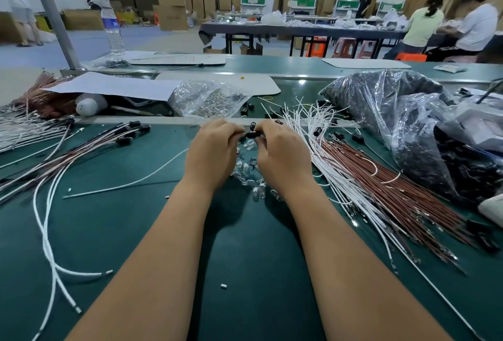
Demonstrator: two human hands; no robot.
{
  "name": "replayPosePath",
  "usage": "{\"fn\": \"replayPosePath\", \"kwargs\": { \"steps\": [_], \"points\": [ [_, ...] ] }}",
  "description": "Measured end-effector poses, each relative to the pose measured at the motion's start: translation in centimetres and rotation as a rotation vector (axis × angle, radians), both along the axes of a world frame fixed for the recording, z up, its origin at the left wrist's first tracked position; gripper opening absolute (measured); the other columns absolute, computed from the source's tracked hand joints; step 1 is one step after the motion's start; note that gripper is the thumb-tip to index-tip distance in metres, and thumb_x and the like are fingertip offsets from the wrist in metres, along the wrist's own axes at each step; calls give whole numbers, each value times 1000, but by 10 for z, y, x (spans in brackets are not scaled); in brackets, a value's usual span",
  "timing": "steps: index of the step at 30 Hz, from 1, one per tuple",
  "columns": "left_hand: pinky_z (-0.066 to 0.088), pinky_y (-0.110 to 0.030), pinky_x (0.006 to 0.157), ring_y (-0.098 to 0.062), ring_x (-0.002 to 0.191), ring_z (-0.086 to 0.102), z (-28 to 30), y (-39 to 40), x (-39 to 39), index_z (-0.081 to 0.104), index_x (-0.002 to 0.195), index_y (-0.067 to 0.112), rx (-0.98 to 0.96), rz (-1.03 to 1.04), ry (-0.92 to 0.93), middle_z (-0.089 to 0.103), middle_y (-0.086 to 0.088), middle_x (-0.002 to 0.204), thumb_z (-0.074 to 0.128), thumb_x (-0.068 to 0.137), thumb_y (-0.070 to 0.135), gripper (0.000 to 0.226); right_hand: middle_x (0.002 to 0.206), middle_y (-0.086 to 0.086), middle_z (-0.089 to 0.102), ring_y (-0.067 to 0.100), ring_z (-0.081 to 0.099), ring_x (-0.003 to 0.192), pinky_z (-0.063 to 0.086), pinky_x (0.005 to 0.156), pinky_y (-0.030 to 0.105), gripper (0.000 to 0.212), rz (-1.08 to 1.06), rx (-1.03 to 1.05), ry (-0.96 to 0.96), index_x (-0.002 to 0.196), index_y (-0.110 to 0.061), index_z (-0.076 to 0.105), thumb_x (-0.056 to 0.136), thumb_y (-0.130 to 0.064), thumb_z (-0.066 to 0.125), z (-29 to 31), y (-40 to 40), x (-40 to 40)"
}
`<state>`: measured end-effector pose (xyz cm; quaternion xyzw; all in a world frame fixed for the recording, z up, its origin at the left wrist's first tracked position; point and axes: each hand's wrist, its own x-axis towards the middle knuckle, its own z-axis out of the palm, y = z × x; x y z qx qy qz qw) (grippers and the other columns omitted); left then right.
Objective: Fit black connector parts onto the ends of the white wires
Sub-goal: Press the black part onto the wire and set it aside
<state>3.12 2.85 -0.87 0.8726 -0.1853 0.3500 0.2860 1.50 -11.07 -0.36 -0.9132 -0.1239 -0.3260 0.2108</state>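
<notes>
My left hand (212, 150) and my right hand (283, 150) meet at the middle of the green table, both pinching a small black connector part (251, 134) between their fingertips. Whether a wire end sits in it is hidden by the fingers. A fan of loose white wires (321, 133) lies just right of my right hand, beside brown wires (381, 177). Wires with black connectors fitted (128, 131) lie to the left. Small clear glass bulbs (253, 177) are scattered under my hands.
A large plastic bag of black parts (408, 112) fills the right side. A clear bag of small bulbs (209, 98) sits behind my hands. Long white wires (49, 231) trail at the left. A water bottle (113, 27) stands far left. People work at tables behind.
</notes>
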Motion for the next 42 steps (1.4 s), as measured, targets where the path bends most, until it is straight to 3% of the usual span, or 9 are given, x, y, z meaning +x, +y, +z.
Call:
{"fn": "replayPosePath", "kwargs": {
  "steps": [5,10,13,15,21,26,31,35,42],
  "points": [
    [35,-24,74,-28,90,58,-4,14,5,69,97,3,-87,152,76,68,-11,93,52,90,-1,18,85,1,61,17,53,73,34,59,24,12,-17,33,51,101,-10,61,92,-7,54,-1,-4,2],
    [43,-7,75,-11,84,60,3,-7,-5,68,104,8,-314,-125,148,66,0,91,58,92,7,15,96,4,66,20,57,82,42,67,29,13,84,149,67,104,-9,63,93,-12,56,0,-3,2],
    [38,-10,57,3,60,52,1,-7,-1,69,96,10,-398,-109,217,59,9,69,57,93,8,13,95,3,66,15,53,79,36,64,23,12,107,153,65,103,-9,64,92,-12,58,1,-3,3],
    [30,-11,48,2,48,45,0,-3,0,69,93,9,-424,-91,257,52,11,60,55,93,8,14,94,5,67,16,55,80,39,65,23,13,115,153,76,104,-9,64,92,-10,58,0,-2,3],
    [48,-15,66,-2,66,59,4,-4,-4,69,87,13,-468,-168,302,66,6,73,66,88,11,3,94,5,70,20,63,84,49,75,31,20,160,266,67,109,-10,66,90,-10,61,-2,-2,3],
    [42,-14,58,-3,57,49,3,2,0,65,75,27,-588,-179,348,62,1,67,66,90,15,19,85,-3,64,2,54,69,43,65,7,25,125,416,21,111,-11,64,86,-8,66,-1,-5,4],
    [41,-10,55,-4,57,48,2,6,3,67,77,25,-662,-199,383,63,-4,71,65,90,15,16,80,-5,68,6,60,71,48,66,15,10,106,512,-44,93,-13,71,87,-7,65,1,-8,6],
    [45,-14,61,-9,66,53,1,7,3,68,83,20,-658,-203,408,65,-5,76,64,91,15,10,75,-11,65,2,59,67,46,62,12,9,120,511,-54,90,-16,72,87,-10,65,1,-9,5],
    [45,-20,65,-14,70,53,2,6,-1,68,91,10,-660,-224,453,62,-3,74,62,92,13,7,71,-3,65,10,56,59,44,55,24,14,130,498,-73,99,-21,68,89,-13,63,2,-8,2]
  ]
}}
